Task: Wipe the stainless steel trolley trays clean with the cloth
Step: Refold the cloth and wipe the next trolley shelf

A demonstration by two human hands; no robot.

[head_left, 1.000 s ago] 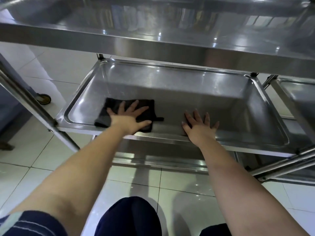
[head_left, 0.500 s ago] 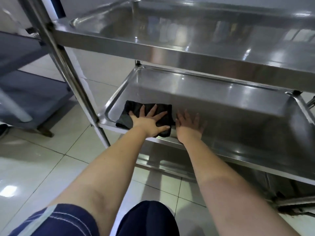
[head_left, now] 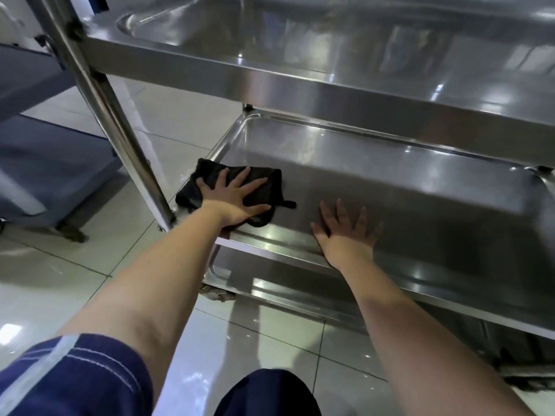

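A: Since half a second ago, right hand (head_left: 345,232) slid rightward, away from left hand (head_left: 232,202); now well apart.
B: Floor?
A: Glossy pale floor tiles (head_left: 90,250). Both hands flat, fingers spread. Left presses black cloth (head_left: 267,181) into middle tray (head_left: 405,181) near-left corner, right rests on bare brushed steel.
B: Farther?
A: Round steel post (head_left: 111,115), shiny upper tray (head_left: 330,64), rounded corners.

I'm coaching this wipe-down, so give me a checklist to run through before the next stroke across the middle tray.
1. Left hand pressed flat on the cloth: ok.
2. Cloth in the left near corner of the middle tray: ok.
3. Right hand clear of a rightward sweep: not ok, it rests flat on the tray floor.
4. Cloth damp: cannot tell.
5. Dirt left on the tray: cannot tell.
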